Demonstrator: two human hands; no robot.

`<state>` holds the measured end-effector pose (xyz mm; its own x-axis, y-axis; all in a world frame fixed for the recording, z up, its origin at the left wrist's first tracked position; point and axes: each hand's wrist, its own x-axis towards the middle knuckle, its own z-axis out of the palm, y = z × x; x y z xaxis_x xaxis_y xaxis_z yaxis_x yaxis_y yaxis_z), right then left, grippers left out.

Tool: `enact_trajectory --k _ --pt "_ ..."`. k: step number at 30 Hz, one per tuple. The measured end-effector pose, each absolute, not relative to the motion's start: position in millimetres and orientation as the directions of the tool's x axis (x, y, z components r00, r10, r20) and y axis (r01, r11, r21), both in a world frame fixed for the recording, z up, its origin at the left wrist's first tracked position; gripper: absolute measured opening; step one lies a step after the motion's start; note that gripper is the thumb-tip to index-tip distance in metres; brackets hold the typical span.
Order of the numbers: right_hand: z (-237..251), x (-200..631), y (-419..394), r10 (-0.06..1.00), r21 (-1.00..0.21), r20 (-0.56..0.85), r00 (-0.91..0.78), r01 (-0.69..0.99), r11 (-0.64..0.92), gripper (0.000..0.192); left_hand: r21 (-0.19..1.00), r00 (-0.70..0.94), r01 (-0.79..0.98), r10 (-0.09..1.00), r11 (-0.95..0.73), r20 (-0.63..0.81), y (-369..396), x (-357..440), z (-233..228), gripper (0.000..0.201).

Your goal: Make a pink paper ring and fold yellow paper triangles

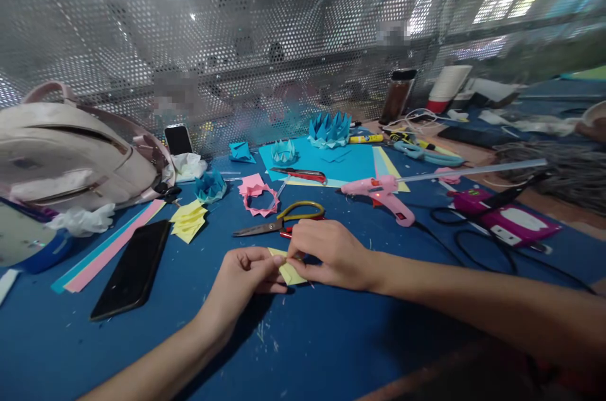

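Note:
A small folded piece of yellow paper [292, 274] is held between my two hands above the blue table. My left hand [249, 269] pinches its left side between thumb and fingers. From the right, my right hand [329, 254] grips the upper edge with the fingertips, which partly hide the paper. Just beyond my hands lie scissors [265, 227] with yellow handles, partly covered by the right hand. Past them sit a pink folded-paper ring [245, 202] and a pile of yellow folded papers [188, 221].
A pink glue gun [386, 192] with its cord lies right, near a magenta power strip [511, 218]. Left are a black phone [132, 271], paper strips [113, 246] and a backpack [71, 155]. A red utility knife [303, 175] and blue paper crown [330, 129] rest on blue sheets behind.

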<state>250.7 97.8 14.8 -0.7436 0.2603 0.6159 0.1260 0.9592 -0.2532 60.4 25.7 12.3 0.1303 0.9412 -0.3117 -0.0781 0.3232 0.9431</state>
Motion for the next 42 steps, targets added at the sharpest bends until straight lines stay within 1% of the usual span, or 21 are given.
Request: enact_trajectory --k 3,5,7,8,10,11,12,14,18,21,24,29,34,42 --pt "14.2 250.6 98.8 0.248 -0.254 0.615 -0.748 0.110 0.961 0.011 0.947 0.121 -0.076 0.946 0.312 -0.302 24.6 61.1 14.0 0.051" --pt "13.9 250.2 97.9 0.260 -0.303 0.610 -0.748 0.083 0.949 0.009 0.951 0.115 -0.074 0.950 0.301 -0.292 23.9 61.0 14.6 0.051" --pt "14.1 249.3 95.9 0.323 -0.418 0.582 -0.746 0.066 0.906 0.006 0.956 0.108 -0.071 0.955 0.284 -0.275 23.9 60.4 14.5 0.051" --pt "14.2 248.6 94.7 0.380 -0.496 0.549 -0.745 0.075 0.865 0.004 0.960 0.103 -0.069 0.959 0.272 -0.264 24.0 59.9 14.2 0.051" --pt "14.4 247.0 92.5 0.511 -0.668 0.427 -0.746 0.121 0.735 0.006 0.969 0.090 -0.064 0.968 0.240 -0.233 24.5 58.9 13.3 0.050" --pt "14.3 246.2 91.7 0.559 -0.735 0.355 -0.749 0.147 0.663 0.009 0.973 0.083 -0.060 0.973 0.221 -0.216 24.8 58.5 12.7 0.050" --pt "14.0 245.4 91.1 0.588 -0.785 0.289 -0.756 0.165 0.597 0.010 0.978 0.078 -0.055 0.977 0.202 -0.197 25.1 58.2 12.1 0.050" --pt "12.9 244.2 90.7 0.600 -0.841 0.197 -0.775 0.181 0.510 0.011 0.986 0.070 -0.039 0.985 0.162 -0.159 25.6 57.9 11.2 0.049" --pt "11.0 243.1 91.7 0.612 -0.889 0.111 -0.783 0.198 0.414 0.017 0.996 0.044 0.000 0.995 0.090 -0.090 27.6 57.3 10.9 0.044" --pt "12.4 243.1 92.4 0.628 -0.924 0.051 -0.776 0.202 0.324 0.019 0.998 0.008 0.022 0.998 0.065 -0.065 29.7 55.3 11.2 0.035" --pt "15.3 243.0 92.5 0.616 -0.935 0.040 -0.787 0.187 0.300 0.019 0.998 -0.012 0.037 0.998 0.056 -0.056 30.2 52.9 11.4 0.029" --pt "17.3 242.1 92.1 0.591 -0.948 0.048 -0.805 0.149 0.281 0.019 0.998 0.010 0.041 0.999 0.049 -0.049 27.6 51.4 12.0 0.035" --pt "17.4 241.9 92.5 0.606 -0.951 0.056 -0.793 0.142 0.273 0.019 0.997 0.018 0.067 0.999 0.044 -0.045 26.7 51.0 11.8 0.039" --pt "15.0 241.0 92.7 0.603 -0.963 0.023 -0.797 0.145 0.229 0.017 0.994 -0.021 0.109 0.999 0.026 -0.024 28.8 51.5 9.5 0.040"
